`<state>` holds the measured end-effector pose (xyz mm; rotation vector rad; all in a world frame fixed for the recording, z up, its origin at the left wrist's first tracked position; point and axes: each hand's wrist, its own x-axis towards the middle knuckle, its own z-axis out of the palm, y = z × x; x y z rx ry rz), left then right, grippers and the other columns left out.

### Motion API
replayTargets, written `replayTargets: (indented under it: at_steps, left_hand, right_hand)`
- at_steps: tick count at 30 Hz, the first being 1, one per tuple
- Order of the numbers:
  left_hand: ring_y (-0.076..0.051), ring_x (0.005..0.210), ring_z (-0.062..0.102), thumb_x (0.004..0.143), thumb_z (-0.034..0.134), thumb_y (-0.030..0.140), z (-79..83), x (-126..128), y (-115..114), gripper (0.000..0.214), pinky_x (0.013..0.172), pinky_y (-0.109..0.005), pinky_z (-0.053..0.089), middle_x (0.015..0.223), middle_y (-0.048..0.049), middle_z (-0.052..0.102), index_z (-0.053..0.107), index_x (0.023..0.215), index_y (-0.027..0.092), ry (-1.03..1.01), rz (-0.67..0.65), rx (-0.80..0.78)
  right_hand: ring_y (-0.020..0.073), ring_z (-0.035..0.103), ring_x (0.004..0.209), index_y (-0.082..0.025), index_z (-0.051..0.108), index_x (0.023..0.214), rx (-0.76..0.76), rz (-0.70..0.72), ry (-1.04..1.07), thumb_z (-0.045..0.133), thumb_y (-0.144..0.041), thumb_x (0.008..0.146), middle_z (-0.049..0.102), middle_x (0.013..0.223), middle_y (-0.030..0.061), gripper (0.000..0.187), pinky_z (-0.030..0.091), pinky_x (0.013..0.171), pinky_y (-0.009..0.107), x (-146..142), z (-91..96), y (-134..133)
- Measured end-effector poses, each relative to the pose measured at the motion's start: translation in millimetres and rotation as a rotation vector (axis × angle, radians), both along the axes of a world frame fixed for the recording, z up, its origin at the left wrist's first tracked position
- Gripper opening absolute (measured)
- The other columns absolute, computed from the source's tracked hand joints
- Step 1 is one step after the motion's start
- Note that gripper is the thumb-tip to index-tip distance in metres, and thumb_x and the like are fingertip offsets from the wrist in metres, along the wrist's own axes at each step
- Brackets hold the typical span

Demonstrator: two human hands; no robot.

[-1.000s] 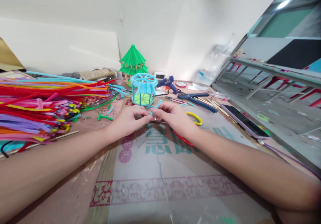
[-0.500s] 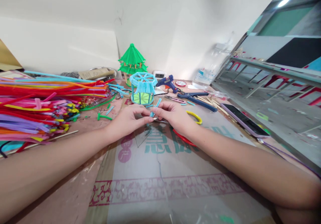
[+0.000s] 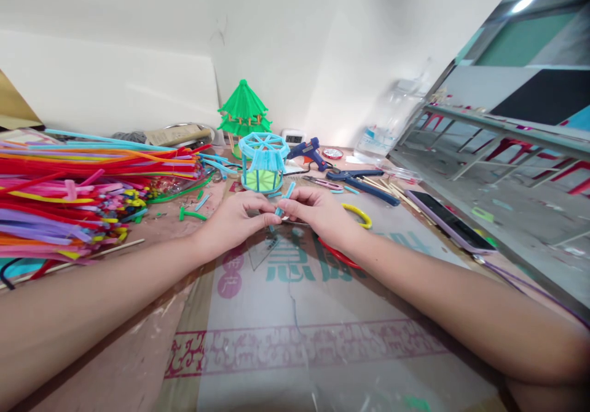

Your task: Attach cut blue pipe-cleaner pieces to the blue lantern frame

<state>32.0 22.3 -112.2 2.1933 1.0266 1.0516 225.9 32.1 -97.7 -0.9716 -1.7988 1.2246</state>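
Note:
Between my fingertips is a short light-blue pipe cleaner piece (image 3: 290, 190), its upper end poking out above my right thumb. My left hand (image 3: 246, 215) pinches its lower end, and my right hand (image 3: 311, 209) grips it higher up; the fingertips of both hands meet. Just behind them stands a small blue pipe cleaner pavilion (image 3: 263, 161) with a spoked top ring and a yellow-green base. Farther back rises a green tiered pavilion (image 3: 243, 107). Scissors with a yellow and red handle (image 3: 357, 215) lie partly hidden under my right hand and wrist.
Bundles of coloured pipe cleaners (image 3: 69, 203) fill the left side. Beyond my right hand lie a blue glue gun (image 3: 311, 152), blue-handled pliers (image 3: 369, 184), pink-handled snips (image 3: 322, 183), wooden sticks (image 3: 410, 200) and a phone (image 3: 449, 220). A white board (image 3: 322, 49) stands behind.

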Motion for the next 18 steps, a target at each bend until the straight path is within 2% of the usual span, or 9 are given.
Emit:
replayTargets:
  at_steps: [8, 11, 14, 16, 18]
  left_hand:
    - [-0.017, 0.083, 0.062, 0.082, 0.064, 0.033, -0.5, 0.3, 0.5, 0.016, 0.078, -0.028, 0.047, 0.082, -0.0022, 0.071, 0.074, 0.080, 0.020, 0.009, 0.008, 0.009]
    - [-0.017, 0.086, 0.062, 0.083, 0.064, 0.032, 0.2, 0.4, 0.5, 0.017, 0.081, -0.027, 0.046, 0.087, -0.0026, 0.071, 0.074, 0.086, 0.018, 0.020, -0.015, 0.020]
    - [-0.018, 0.087, 0.063, 0.089, 0.055, 0.036, 1.6, -0.2, -0.1, 0.026, 0.080, -0.027, 0.046, 0.089, -0.0034, 0.071, 0.072, 0.087, 0.017, 0.030, -0.035, 0.018]
    - [-0.018, 0.083, 0.062, 0.093, 0.047, 0.040, 2.8, -0.4, -0.9, 0.036, 0.076, -0.027, 0.046, 0.084, -0.0037, 0.070, 0.071, 0.081, 0.016, 0.032, -0.029, -0.002]
    - [-0.017, 0.080, 0.061, 0.093, 0.045, 0.042, 3.8, 0.0, -1.8, 0.040, 0.073, -0.027, 0.045, 0.079, -0.0032, 0.068, 0.069, 0.076, 0.015, 0.034, -0.025, -0.023]
  right_hand:
    - [0.0086, 0.045, 0.058, -0.015, 0.060, 0.071, -0.003, -0.021, -0.002, 0.069, -0.047, 0.075, 0.053, 0.062, -0.0033, 0.033, 0.035, 0.056, 0.024, -0.7, 0.6, -0.5]
    - [0.0090, 0.046, 0.058, -0.016, 0.060, 0.070, 0.007, -0.048, 0.028, 0.069, -0.045, 0.075, 0.054, 0.064, -0.0032, 0.031, 0.037, 0.057, 0.024, -0.2, 0.6, -0.1]
    - [0.0093, 0.047, 0.059, -0.016, 0.059, 0.070, 0.033, -0.066, 0.029, 0.068, -0.042, 0.076, 0.055, 0.064, -0.0034, 0.028, 0.038, 0.057, 0.024, -0.2, 1.2, -0.2]
    - [0.0091, 0.046, 0.058, -0.016, 0.059, 0.069, 0.058, -0.069, 0.014, 0.068, -0.040, 0.077, 0.053, 0.062, -0.0041, 0.027, 0.037, 0.056, 0.024, -0.9, 1.5, -0.7]
    - [0.0090, 0.045, 0.058, -0.016, 0.059, 0.069, 0.075, -0.067, -0.006, 0.067, -0.040, 0.077, 0.053, 0.062, -0.0041, 0.026, 0.036, 0.056, 0.024, -2.0, 1.4, -1.5]
